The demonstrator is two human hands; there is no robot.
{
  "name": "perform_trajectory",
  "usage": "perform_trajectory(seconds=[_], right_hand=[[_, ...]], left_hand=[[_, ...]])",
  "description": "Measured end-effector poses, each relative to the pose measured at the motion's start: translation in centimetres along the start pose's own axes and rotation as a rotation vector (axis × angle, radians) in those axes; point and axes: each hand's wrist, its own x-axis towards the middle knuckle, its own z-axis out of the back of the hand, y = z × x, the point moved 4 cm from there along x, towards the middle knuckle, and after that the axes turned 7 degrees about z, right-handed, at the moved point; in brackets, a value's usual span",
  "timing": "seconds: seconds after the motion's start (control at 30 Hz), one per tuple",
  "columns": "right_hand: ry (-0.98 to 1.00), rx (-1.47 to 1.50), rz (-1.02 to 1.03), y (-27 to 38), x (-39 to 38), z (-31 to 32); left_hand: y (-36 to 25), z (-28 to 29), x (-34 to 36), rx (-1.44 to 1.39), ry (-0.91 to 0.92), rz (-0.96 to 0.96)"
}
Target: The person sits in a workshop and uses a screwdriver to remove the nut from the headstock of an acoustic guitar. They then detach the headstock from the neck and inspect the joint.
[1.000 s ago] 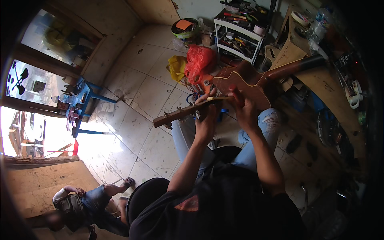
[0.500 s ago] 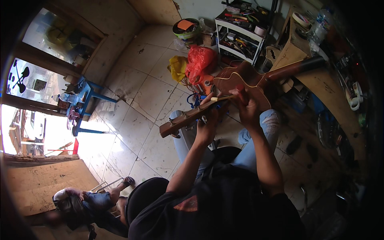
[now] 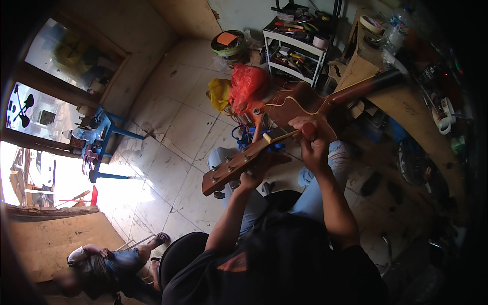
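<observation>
L hand (image 3: 250,180) was wrapped round the guitar headstock (image 3: 216,179), near the left knee (image 3: 217,153); R hand (image 3: 315,147) gripped a red handle (image 3: 308,131), tip prob at the pale nut (image 3: 267,138). Looked like nut work tbh; next move prob called for a steady headstock.

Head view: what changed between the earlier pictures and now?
The headstock has swung toward the person and rolled, showing more of its pegged face; the left hand, holding it, came down too. The red handle in the right hand is now seen more end-on. Neither grip visibly let go; the red bag and blue stool stayed put.
</observation>
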Motion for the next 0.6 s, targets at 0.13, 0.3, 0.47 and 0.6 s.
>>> perform_trajectory(seconds=[0.13, 0.3, 0.47, 0.6], right_hand=[[0.087, -0.118, 0.122, 2.2, 0.8, 0.1], [0.155, -0.230, 0.176, 2.4, 1.6, 1.9], [0.084, -0.033, -0.056, 0.7, 1.8, 3.1], [0.092, 0.154, -0.175, -1.0, 1.7, 3.3]], left_hand=[[2.9, 1.8, 0.2, 0.273, 0.019, 0.034], [3.6, 3.3, -0.1, 0.470, 0.014, 0.045], [5.1, 5.3, -0.9, -0.486, -0.041, 0.471], [3.6, 6.1, -0.3, -0.698, 0.389, 0.597]])
